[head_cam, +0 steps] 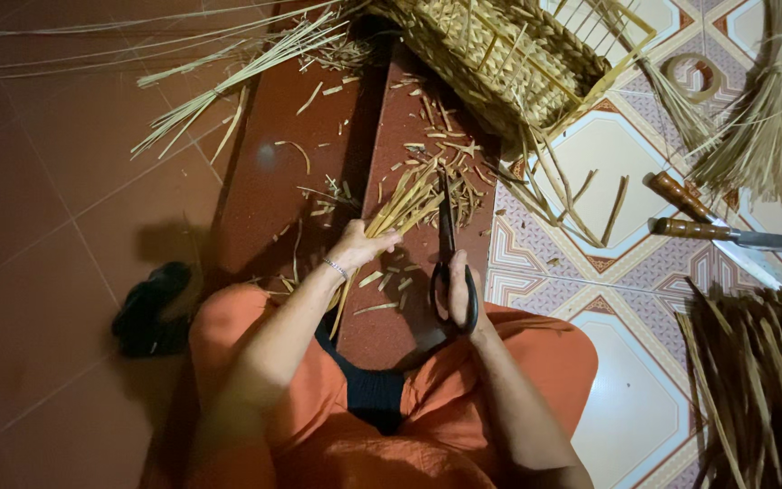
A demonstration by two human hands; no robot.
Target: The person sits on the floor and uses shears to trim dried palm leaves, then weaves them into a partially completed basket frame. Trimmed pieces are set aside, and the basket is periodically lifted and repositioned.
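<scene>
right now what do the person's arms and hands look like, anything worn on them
Both arms are bare, with no sleeves showing and no gloves. The left hand has a thin silvery bracelet at the wrist. The right hand shows no ring, watch or band.

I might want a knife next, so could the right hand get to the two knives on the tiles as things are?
Probably not straight away: the right hand is holding the scissors. The knives lie on bare tile with nothing between.
</scene>
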